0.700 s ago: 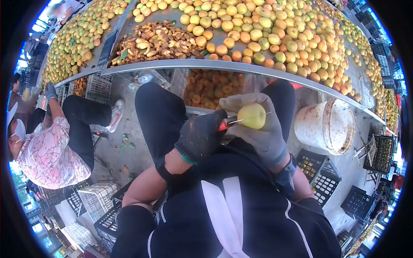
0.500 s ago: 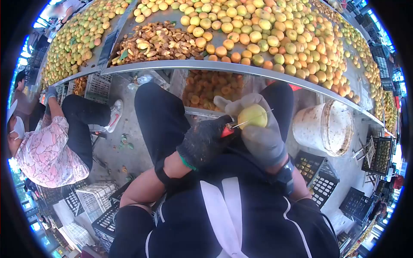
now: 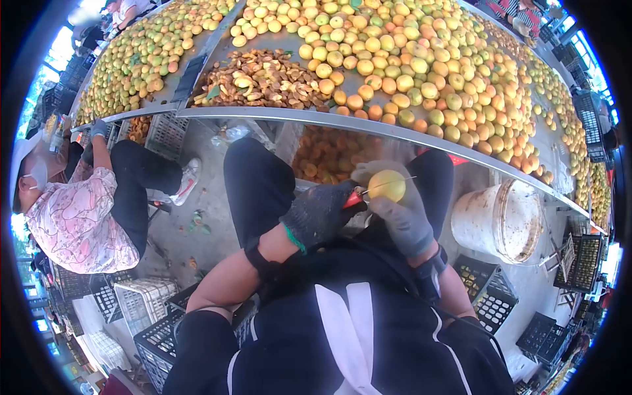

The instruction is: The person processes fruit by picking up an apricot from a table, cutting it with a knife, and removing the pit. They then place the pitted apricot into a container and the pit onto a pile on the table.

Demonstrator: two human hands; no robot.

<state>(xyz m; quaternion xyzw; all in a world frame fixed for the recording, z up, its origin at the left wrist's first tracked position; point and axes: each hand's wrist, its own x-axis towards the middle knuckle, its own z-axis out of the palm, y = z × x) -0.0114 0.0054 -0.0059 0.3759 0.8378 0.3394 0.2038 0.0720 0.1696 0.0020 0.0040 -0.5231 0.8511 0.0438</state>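
My left hand [image 3: 319,212], in a black knitted glove, is closed round the red handle of a small knife [image 3: 353,199]. The knife's thin blade lies across a yellow apricot [image 3: 386,189]. Fingers of my right hand [image 3: 406,227], in a grey glove, are wrapped round that fruit, with some motion blur at the fingertips. Both hands are close together above my lap. Just beyond them, under the table edge, sits a crate of apricot pieces [image 3: 329,153].
A metal table [image 3: 276,117] crosses in front, heaped with whole apricots [image 3: 454,99] and a pile of brownish apricot pieces [image 3: 257,82]. A stained white bucket [image 3: 484,220] stands right. A person in a pink patterned top [image 3: 82,220] sits left. Black crates [image 3: 484,280] rest on the floor.
The apricot now shows a yellower side, and my right fingers have shifted around it. The knife stays across the fruit. The surroundings sit slightly further right in view.
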